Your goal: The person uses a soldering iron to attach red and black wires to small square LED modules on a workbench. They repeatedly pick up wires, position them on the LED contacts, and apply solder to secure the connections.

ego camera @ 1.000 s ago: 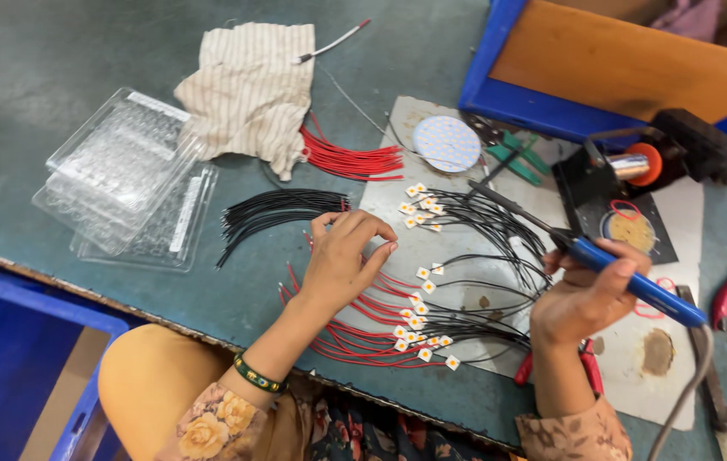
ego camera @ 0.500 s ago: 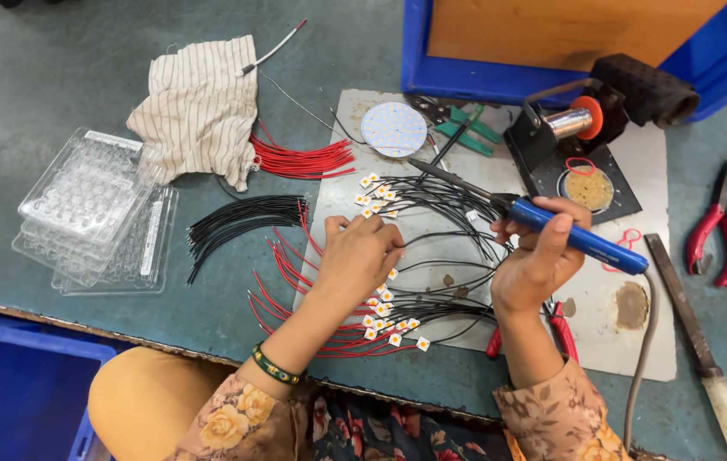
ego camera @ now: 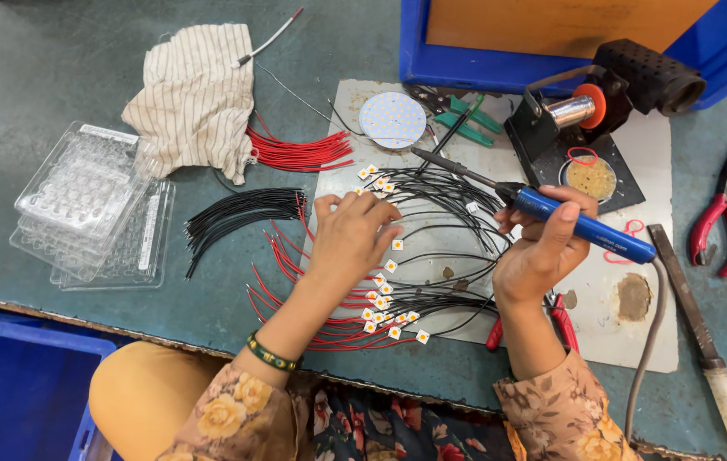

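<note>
Many wired chips [ego camera: 378, 300] already lie soldered on the worktop [ego camera: 56, 68]; right hand [ego camera: 543, 252] grips the iron [ego camera: 581, 224], left hand [ego camera: 353, 235] presses open-fingered on wires, loose black wires [ego camera: 235, 213] remain.

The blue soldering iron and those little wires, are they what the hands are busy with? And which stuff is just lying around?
Busy with: blue soldering iron in the right hand; wired white chips under the left hand.

Lying around: striped cloth, clear plastic trays, red pliers, round white disc.
</note>
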